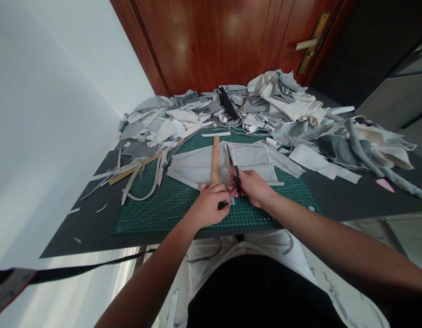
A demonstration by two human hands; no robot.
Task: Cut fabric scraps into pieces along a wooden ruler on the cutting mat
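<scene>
A grey fabric piece [197, 166] lies flat on a green cutting mat [163, 205]. A wooden ruler [215, 159] runs lengthwise over the fabric. My right hand [253, 187] is closed around black scissors [234, 169], whose blades point away from me along the ruler's right side. My left hand [209, 205] sits curled at the ruler's near end, pressing on the fabric edge, with a small dark object at its fingertips that I cannot make out.
A big heap of grey and white fabric scraps [282, 105] fills the far and right side of the dark table [350, 196]. Strips and a second wooden stick [135, 167] lie at the mat's left. A wooden door [224, 41] stands behind.
</scene>
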